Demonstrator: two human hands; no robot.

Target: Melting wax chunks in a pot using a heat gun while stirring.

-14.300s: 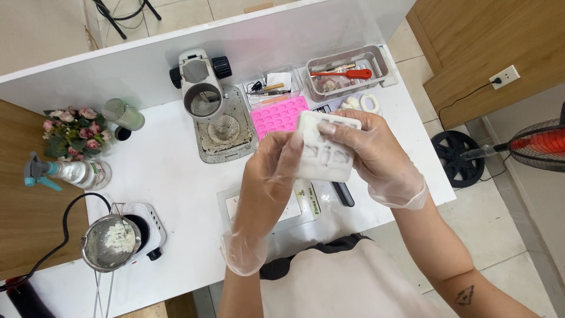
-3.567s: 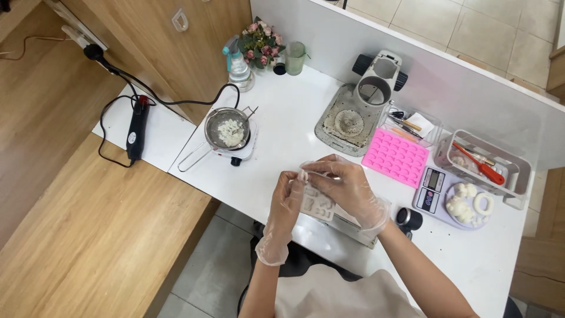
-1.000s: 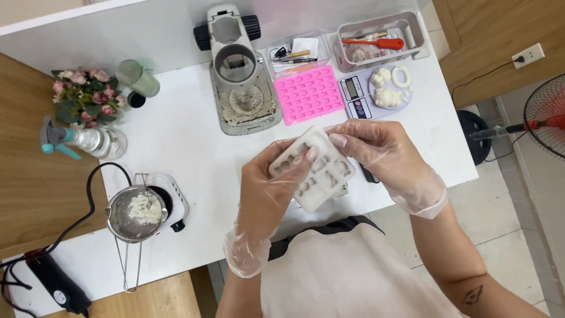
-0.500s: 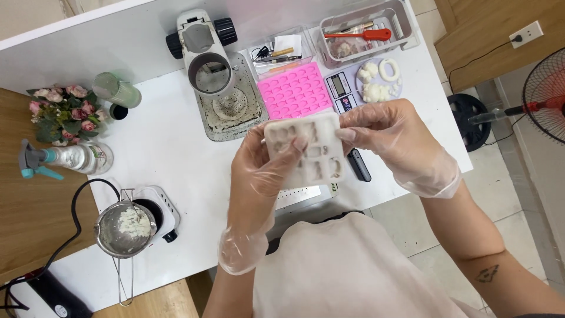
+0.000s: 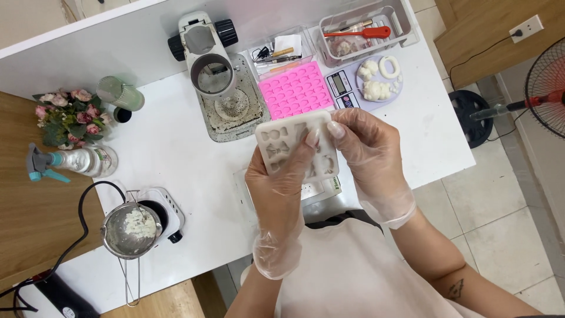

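White rubbery mould (image 5: 297,147), one only, sits between both of my gloved hands, held up above the near edge of the worktop (image 5: 176,147) with its cavities facing me. My left hand (image 5: 281,176) cups it from below, the thumb laid across its face; those fingers (image 5: 311,139) are curled and pressing on the mould. My right hand (image 5: 368,156) comes in from the right, its fingers (image 5: 336,129) pinching the mould's upper right edge. The mould's long axis runs roughly left to right, tilted a little, so its free end points left, away from the right hand; the left hand carries most of it.

Beyond, on the worktop, I count one pink tray (image 5: 293,88), one small scale (image 5: 340,88) with a lilac plate (image 5: 399,82) of white cast pieces, two clear boxes (image 5: 368,26) of tools and one grey stand (image 5: 215,76). Further left stand one hotplate (image 5: 170,215) carrying one steel pot (image 5: 130,229), one spray bottle (image 5: 70,162), one bunch of flowers (image 5: 62,115) and one green cup (image 5: 120,94).
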